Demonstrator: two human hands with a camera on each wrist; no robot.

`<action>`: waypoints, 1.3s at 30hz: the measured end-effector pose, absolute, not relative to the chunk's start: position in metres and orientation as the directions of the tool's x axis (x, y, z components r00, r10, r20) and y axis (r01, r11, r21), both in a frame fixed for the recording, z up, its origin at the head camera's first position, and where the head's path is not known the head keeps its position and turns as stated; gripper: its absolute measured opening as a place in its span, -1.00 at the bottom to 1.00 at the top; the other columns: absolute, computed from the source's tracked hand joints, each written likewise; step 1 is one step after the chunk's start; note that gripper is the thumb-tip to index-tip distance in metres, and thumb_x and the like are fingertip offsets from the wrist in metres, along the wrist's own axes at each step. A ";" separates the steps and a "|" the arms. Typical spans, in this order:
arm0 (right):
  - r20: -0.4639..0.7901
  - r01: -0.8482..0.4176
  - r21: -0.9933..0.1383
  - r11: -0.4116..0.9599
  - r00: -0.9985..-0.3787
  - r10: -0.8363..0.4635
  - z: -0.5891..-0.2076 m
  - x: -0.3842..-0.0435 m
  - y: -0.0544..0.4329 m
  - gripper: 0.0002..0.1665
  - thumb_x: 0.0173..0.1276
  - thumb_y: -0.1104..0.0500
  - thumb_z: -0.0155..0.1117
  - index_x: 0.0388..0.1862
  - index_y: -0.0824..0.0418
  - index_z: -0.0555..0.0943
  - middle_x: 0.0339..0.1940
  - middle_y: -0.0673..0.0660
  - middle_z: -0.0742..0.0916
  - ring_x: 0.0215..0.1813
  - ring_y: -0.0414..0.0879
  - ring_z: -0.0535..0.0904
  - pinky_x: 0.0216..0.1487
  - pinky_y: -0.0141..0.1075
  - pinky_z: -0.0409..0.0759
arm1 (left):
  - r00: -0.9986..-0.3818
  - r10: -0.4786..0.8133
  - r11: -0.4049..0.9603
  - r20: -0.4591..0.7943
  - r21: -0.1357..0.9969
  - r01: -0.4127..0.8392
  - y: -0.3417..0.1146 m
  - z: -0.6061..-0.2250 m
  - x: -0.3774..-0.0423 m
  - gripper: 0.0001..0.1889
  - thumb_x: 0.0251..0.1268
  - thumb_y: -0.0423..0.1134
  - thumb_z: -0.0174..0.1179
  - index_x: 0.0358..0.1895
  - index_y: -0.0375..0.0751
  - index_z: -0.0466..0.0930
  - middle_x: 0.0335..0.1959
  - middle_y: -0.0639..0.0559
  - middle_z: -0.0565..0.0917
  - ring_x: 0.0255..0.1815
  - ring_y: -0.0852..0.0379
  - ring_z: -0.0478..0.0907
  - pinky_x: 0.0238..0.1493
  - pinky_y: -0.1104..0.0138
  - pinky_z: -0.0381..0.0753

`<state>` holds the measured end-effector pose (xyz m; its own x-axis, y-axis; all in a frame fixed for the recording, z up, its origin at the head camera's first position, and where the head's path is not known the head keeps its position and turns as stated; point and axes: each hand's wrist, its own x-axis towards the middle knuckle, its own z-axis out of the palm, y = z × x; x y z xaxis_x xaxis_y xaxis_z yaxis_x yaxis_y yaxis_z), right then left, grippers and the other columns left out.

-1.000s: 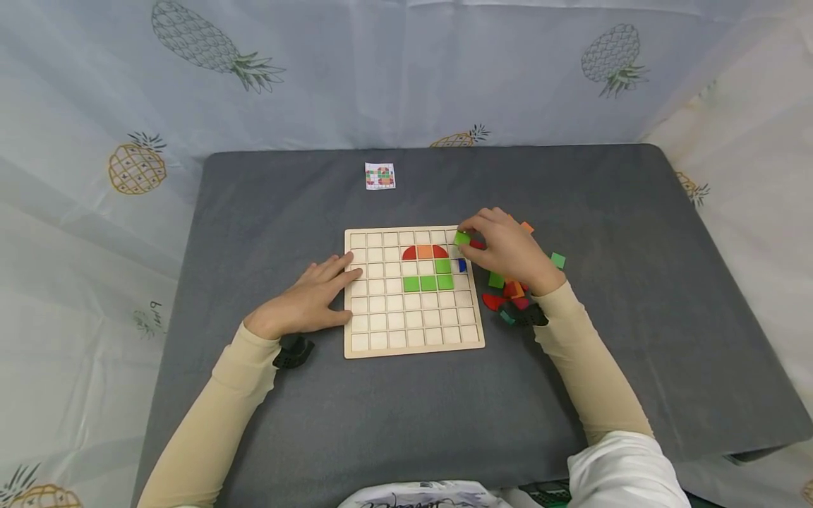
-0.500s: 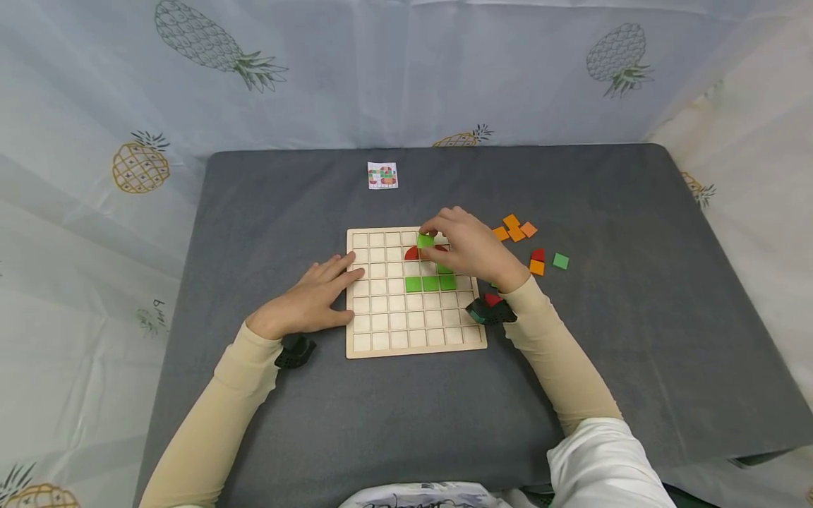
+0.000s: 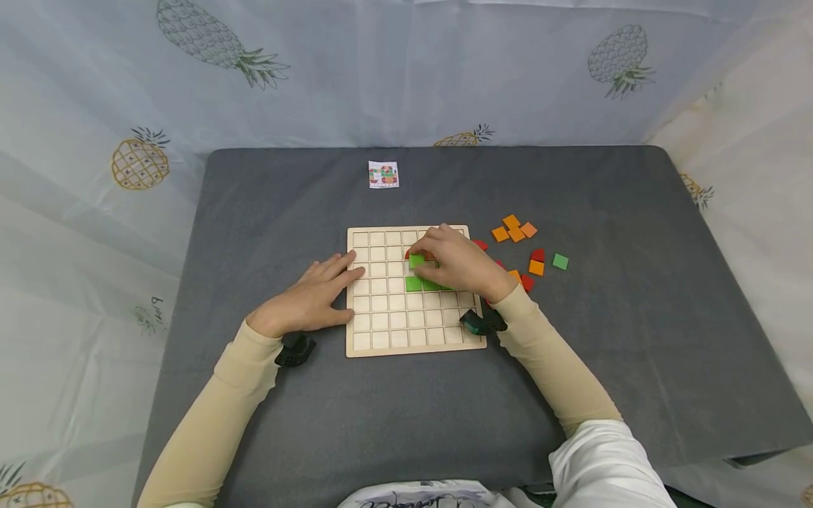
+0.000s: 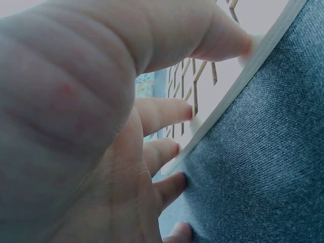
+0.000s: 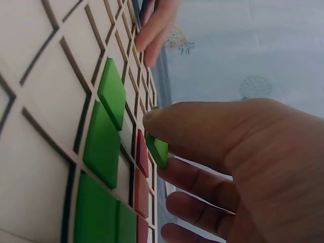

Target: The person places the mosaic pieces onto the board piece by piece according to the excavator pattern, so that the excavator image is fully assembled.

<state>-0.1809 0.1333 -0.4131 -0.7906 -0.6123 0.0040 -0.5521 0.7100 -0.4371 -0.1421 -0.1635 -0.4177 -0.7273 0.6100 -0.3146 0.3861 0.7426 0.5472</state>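
A wooden grid board (image 3: 379,322) lies on the grey-covered table. My left hand (image 3: 305,300) rests at its left edge, fingers spread; in the left wrist view the thumb (image 4: 223,43) and fingertips touch the rim. Between thumb and fingers, my right hand (image 3: 460,264) pinches a green square tile (image 5: 160,151), held just over the board's upper middle cells. Below it, a row of green tiles (image 3: 413,283) sits in the grid, partly covered by the right hand. The right wrist view also shows a red piece (image 5: 142,152) and an orange-red tile (image 5: 141,192) set in the cells.
Right of the board lie loose orange tiles (image 3: 516,235), red pieces (image 3: 538,254) and a single green tile (image 3: 560,262). A small printed card (image 3: 383,175) with a coloured grid pattern lies behind the board. Patterned curtains (image 3: 381,70) hang around the table.
My right hand has carried the green tile leftward from the board's upper right corner, then slightly down toward the cells above the green row. The left hand stays put.
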 end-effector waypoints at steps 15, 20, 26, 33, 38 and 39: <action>-0.019 -0.572 -0.390 0.722 -0.778 -0.628 -0.419 -0.177 0.127 -0.66 0.39 0.07 0.38 0.10 0.12 0.72 0.04 0.08 0.72 0.00 0.00 0.53 0.13 -0.13 0.53 | -0.726 0.610 0.744 -0.318 0.545 0.386 -0.162 -0.419 -0.142 -0.19 0.37 -0.16 0.26 0.62 -0.16 0.11 0.71 -0.16 -0.13 0.71 -0.26 -0.23 0.63 -0.24 -0.24; -0.022 -0.577 -0.385 0.721 -0.775 -0.632 -0.419 -0.177 0.126 -0.67 0.39 0.09 0.37 0.09 0.13 0.72 0.00 0.08 0.73 -0.04 0.00 0.52 0.07 -0.14 0.53 | -0.727 0.610 0.744 -0.316 0.545 0.387 -0.162 -0.418 -0.142 -0.20 0.37 -0.16 0.26 0.61 -0.16 0.12 0.71 -0.16 -0.12 0.71 -0.25 -0.22 0.63 -0.24 -0.24; -0.023 -0.562 -0.381 0.734 -0.788 -0.615 -0.420 -0.178 0.125 -0.70 0.40 0.12 0.35 0.08 0.12 0.73 -0.03 0.07 0.74 -0.08 -0.02 0.52 0.03 -0.17 0.51 | -0.726 0.618 0.734 -0.301 0.552 0.396 -0.163 -0.417 -0.142 -0.20 0.36 -0.18 0.25 0.61 -0.20 0.12 0.70 -0.19 -0.12 0.70 -0.29 -0.22 0.62 -0.26 -0.24; -0.003 -0.546 -0.422 0.723 -0.797 -0.604 -0.415 -0.180 0.132 -0.73 0.48 0.15 0.26 0.08 0.13 0.72 -0.04 0.07 0.73 -0.10 -0.03 0.50 -0.01 -0.18 0.46 | -0.726 0.620 0.731 -0.297 0.555 0.397 -0.163 -0.417 -0.142 -0.21 0.36 -0.19 0.24 0.60 -0.21 0.13 0.70 -0.20 -0.12 0.70 -0.31 -0.21 0.62 -0.26 -0.24; 0.008 -0.504 -0.439 0.744 -0.830 -0.558 -0.406 -0.184 0.146 -0.72 0.54 0.15 0.18 0.10 0.18 0.71 -0.11 0.10 0.71 -0.14 -0.01 0.45 -0.11 -0.20 0.43 | -0.727 0.619 0.731 -0.298 0.557 0.394 -0.163 -0.417 -0.142 -0.21 0.36 -0.19 0.24 0.60 -0.20 0.14 0.70 -0.20 -0.11 0.70 -0.30 -0.21 0.62 -0.25 -0.24; 0.008 -0.493 -0.445 0.748 -0.837 -0.547 -0.404 -0.184 0.150 -0.71 0.55 0.15 0.17 0.11 0.19 0.70 -0.10 0.11 0.71 -0.13 -0.01 0.46 -0.11 -0.19 0.45 | -0.727 0.619 0.731 -0.298 0.557 0.394 -0.163 -0.417 -0.142 -0.21 0.36 -0.19 0.24 0.60 -0.20 0.14 0.70 -0.20 -0.11 0.70 -0.30 -0.20 0.62 -0.25 -0.24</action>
<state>-0.1843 0.1496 -0.4041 -0.8371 -0.5470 0.0080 -0.4929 0.7477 -0.4450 -0.1420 -0.1630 -0.4170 -0.7267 0.6188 -0.2984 0.3937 0.7310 0.5573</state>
